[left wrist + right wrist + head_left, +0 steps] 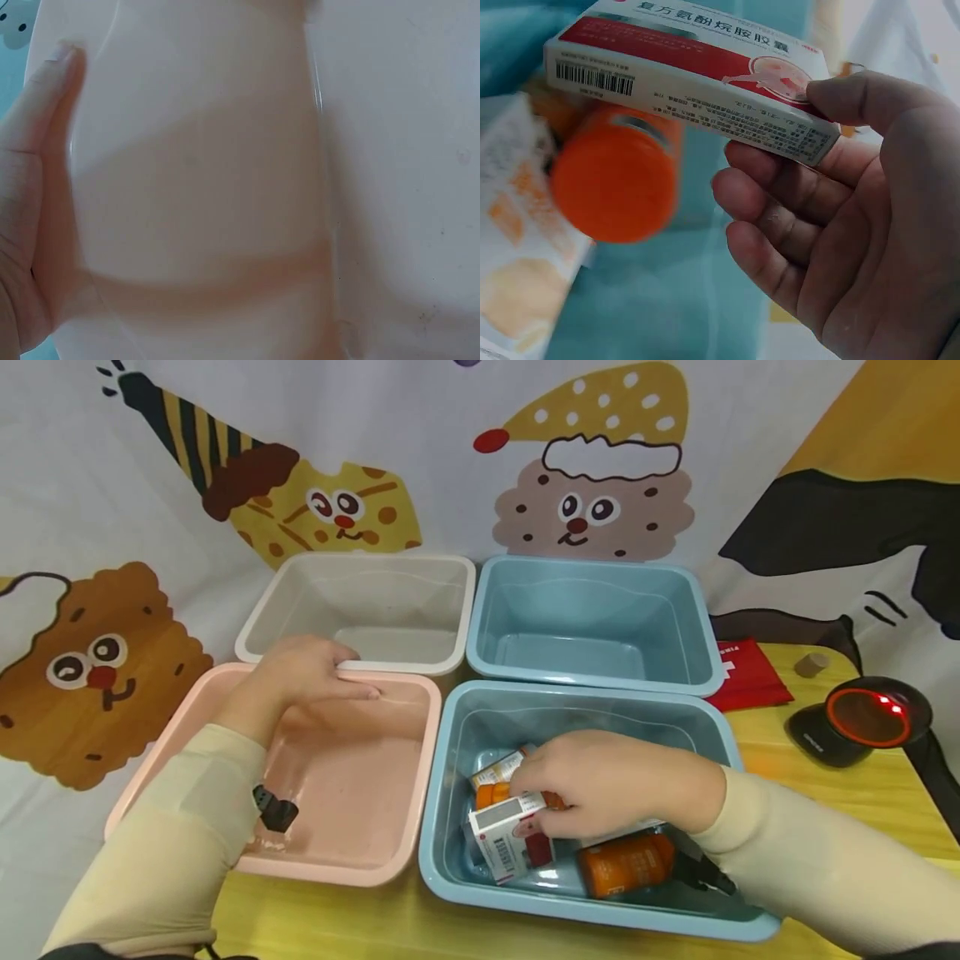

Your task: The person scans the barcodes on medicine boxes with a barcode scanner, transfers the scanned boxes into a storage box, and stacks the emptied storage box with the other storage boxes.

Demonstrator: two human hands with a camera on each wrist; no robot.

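Note:
In the head view my right hand (pixel 592 781) reaches into the front blue bin (pixel 585 918) and pinches a white and red medicine box (pixel 504 843). The right wrist view shows the right hand (pixel 855 202) with thumb on top of the box (pixel 690 75) and curled fingers beneath it. Beside it there is an orange-capped bottle (pixel 615 180). An orange bottle (pixel 626 864) lies in the bin under the right wrist. My left hand (pixel 311 672) rests at the back rim of the pink bin (pixel 345 777), its fingers relaxed; its thumb and palm edge show in the left wrist view (pixel 26 195).
Behind stand a beige bin (pixel 375 602) and another blue bin (pixel 592 610). To the right are a red pouch (pixel 750 677), a small brown cylinder (pixel 812 665) and a black scanner (pixel 862 718) with a red light, on the yellow table (pixel 840 793).

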